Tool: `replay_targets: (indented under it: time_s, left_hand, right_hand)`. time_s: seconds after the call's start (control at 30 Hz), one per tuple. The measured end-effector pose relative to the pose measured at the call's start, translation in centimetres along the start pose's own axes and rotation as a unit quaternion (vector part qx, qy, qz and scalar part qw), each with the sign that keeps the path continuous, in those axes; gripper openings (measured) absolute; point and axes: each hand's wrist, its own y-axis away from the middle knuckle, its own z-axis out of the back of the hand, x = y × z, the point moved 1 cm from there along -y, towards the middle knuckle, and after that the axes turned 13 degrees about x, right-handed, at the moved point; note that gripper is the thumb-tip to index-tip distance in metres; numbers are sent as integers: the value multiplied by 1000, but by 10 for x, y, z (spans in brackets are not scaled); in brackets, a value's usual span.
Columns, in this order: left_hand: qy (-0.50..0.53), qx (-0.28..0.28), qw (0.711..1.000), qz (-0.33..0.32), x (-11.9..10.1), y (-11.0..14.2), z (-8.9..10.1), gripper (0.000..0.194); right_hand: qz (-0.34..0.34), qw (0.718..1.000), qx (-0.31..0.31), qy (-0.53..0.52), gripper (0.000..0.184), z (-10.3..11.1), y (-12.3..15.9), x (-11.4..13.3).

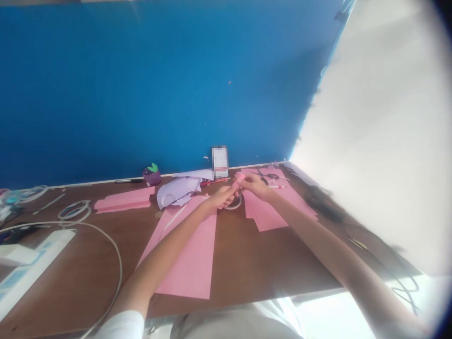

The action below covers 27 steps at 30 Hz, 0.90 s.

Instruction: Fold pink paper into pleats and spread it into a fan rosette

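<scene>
Both hands meet above the middle of the brown desk, closed on a small folded piece of pink paper [238,181]. My left hand [223,197] grips it from below and the left. From the right, my right hand [257,185] pinches its upper part. Its exact shape is partly covered by the fingers. Below my left forearm lies a large pink sheet [192,263]. More pink sheets [263,214] lie beneath my right hand and forearm. A pale roll or ring [236,204] shows just behind and under my left hand.
Scissors [271,177] and a red-and-white pen [277,187] rest on the right-hand sheets. Crumpled lilac paper [178,190], folded pink paper [125,199] and a purple pot [151,175] stand left. A power strip [35,268] and cable [118,254] occupy the left side. A blue wall [158,84] rises behind.
</scene>
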Motion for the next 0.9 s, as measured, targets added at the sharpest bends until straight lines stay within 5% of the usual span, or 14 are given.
replay_targets:
  time_s: [0.6, 0.9]
  left_hand:
    - [-49, -10, 998, -28, 15, -6, 5, 66]
    - [-9, 54, 998, -43, 26, -6, 12, 62]
  right_hand:
    - [48, 987, -124, 92, 32, 4, -4, -6]
    - [31, 985, -162, 55, 34, 20, 2, 5]
